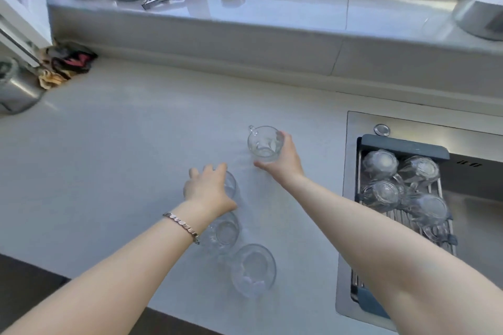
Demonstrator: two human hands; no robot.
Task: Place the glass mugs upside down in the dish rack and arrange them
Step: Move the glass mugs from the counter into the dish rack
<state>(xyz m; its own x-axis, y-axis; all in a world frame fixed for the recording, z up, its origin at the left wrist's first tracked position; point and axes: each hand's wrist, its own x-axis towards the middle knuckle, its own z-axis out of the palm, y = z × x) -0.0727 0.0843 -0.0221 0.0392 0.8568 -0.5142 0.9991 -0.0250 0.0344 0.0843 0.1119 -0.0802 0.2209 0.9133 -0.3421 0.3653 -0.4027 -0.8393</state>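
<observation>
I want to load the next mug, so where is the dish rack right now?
The dish rack sits over the sink at the right of the head view, beyond the right hand, already holding upside-down glass mugs.

R hand (pixel 283 160) grips upright glass mug (pixel 264 144) on white table (pixel 122 158); L hand (pixel 208 189) rests over 2nd mug (pixel 230 185). Two more mugs (pixel 253 269) nearer. Dish rack (pixel 402 144) over sink w/ four inverted mugs (pixel 379 164).

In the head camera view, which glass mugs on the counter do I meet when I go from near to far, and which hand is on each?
Nearest mug, untouched → second mug, partly under the left wrist → third mug under the left hand → farthest mug, gripped by the right hand.
</observation>
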